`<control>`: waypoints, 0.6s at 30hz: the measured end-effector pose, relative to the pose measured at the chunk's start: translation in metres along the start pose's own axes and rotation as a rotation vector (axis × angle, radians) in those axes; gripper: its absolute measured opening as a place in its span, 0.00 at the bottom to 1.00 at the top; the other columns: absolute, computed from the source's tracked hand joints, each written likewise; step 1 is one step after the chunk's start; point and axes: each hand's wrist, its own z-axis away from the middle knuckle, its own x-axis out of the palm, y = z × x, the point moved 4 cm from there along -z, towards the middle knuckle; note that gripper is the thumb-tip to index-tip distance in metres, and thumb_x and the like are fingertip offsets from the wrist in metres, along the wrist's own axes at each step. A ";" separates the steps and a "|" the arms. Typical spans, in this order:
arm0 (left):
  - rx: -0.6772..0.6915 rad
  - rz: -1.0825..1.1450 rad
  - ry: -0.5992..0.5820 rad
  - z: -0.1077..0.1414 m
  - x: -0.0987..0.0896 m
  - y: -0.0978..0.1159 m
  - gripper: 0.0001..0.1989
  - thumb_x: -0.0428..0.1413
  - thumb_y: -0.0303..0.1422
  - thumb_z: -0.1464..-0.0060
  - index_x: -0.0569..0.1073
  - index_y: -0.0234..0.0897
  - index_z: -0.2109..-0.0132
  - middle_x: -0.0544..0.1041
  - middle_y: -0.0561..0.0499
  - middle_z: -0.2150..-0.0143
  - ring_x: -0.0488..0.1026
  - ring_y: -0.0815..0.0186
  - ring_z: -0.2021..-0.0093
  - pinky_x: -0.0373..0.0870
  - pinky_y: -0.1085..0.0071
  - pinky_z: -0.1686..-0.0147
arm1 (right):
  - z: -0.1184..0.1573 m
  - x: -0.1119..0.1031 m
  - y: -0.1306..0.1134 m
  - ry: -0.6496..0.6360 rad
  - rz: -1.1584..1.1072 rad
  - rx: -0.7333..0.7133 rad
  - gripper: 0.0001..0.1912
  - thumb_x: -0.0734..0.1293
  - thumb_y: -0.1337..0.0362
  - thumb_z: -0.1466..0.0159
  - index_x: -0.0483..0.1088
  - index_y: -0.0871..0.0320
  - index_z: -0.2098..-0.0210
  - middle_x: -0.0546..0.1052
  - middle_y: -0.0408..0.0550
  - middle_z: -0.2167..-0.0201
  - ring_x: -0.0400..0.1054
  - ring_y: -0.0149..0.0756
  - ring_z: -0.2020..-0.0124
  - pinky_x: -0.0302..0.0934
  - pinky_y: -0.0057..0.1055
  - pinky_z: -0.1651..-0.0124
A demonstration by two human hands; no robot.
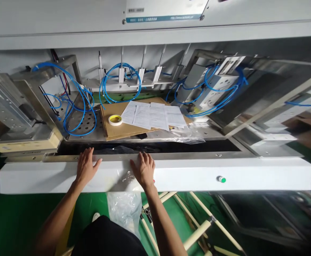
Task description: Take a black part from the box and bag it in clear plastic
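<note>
My left hand rests on the metal edge of a white front panel, fingers forward and thumb spread, holding nothing that I can see. My right hand lies on the same edge further right, its fingers stretched forward and slightly apart. Between the two hands a clear plastic bag drapes over the panel and hangs down its front. My right hand is beside the bag's upper part; whether it touches the film is hard to tell. Behind the edge runs a long dark slot with more clear film in it.
Beyond the slot, paper sheets and a tape roll lie on cardboard. Coiled blue tubes hang around metal cylinders. A green button projects from the panel. Cream pipes stand below on the right.
</note>
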 end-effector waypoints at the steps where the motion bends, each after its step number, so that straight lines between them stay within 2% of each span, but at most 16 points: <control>1: 0.015 -0.013 -0.037 -0.001 0.005 -0.002 0.30 0.50 0.46 0.30 0.67 0.27 0.32 0.73 0.27 0.34 0.70 0.38 0.32 0.63 0.39 0.32 | 0.002 0.002 0.004 -0.010 0.010 -0.003 0.31 0.61 0.48 0.27 0.67 0.60 0.33 0.74 0.65 0.36 0.60 0.60 0.31 0.55 0.58 0.32; 6: 0.120 -0.046 -0.221 0.000 0.020 -0.011 0.27 0.49 0.45 0.29 0.70 0.32 0.34 0.73 0.32 0.32 0.70 0.42 0.31 0.61 0.39 0.30 | 0.027 -0.001 0.007 0.058 0.033 0.004 0.31 0.57 0.47 0.25 0.65 0.62 0.32 0.72 0.66 0.33 0.57 0.58 0.28 0.52 0.59 0.29; 9: 0.176 -0.018 -0.268 -0.006 0.020 -0.011 0.26 0.50 0.45 0.30 0.71 0.34 0.34 0.74 0.34 0.33 0.70 0.44 0.32 0.62 0.40 0.30 | 0.033 -0.013 0.006 0.128 -0.037 0.047 0.31 0.59 0.47 0.26 0.63 0.60 0.31 0.72 0.65 0.34 0.60 0.58 0.30 0.54 0.60 0.31; 11: 0.206 0.001 -0.275 -0.010 0.019 -0.010 0.25 0.50 0.45 0.30 0.72 0.35 0.35 0.75 0.35 0.34 0.71 0.46 0.32 0.62 0.42 0.29 | 0.026 -0.020 0.006 0.126 -0.134 0.092 0.31 0.60 0.48 0.26 0.64 0.60 0.31 0.73 0.66 0.36 0.61 0.58 0.31 0.54 0.62 0.31; 14: 0.241 0.018 -0.275 -0.011 0.017 -0.008 0.25 0.50 0.44 0.30 0.72 0.35 0.35 0.76 0.36 0.35 0.70 0.47 0.32 0.62 0.43 0.29 | 0.004 -0.025 0.005 -0.004 -0.309 0.140 0.27 0.64 0.51 0.28 0.70 0.60 0.36 0.74 0.66 0.36 0.59 0.61 0.31 0.49 0.66 0.30; 16: 0.261 0.024 -0.264 -0.009 0.016 -0.007 0.25 0.50 0.43 0.29 0.70 0.35 0.33 0.74 0.36 0.33 0.69 0.47 0.31 0.61 0.43 0.28 | -0.013 -0.025 0.003 -0.113 -0.391 0.133 0.21 0.68 0.53 0.32 0.77 0.57 0.45 0.77 0.63 0.39 0.60 0.61 0.32 0.48 0.65 0.29; 18: 0.277 0.023 -0.248 -0.007 0.015 -0.007 0.25 0.50 0.43 0.29 0.69 0.35 0.32 0.72 0.36 0.31 0.68 0.47 0.30 0.60 0.43 0.28 | -0.029 -0.025 0.001 -0.199 -0.446 0.113 0.11 0.70 0.57 0.35 0.80 0.54 0.57 0.81 0.58 0.45 0.66 0.58 0.37 0.53 0.60 0.31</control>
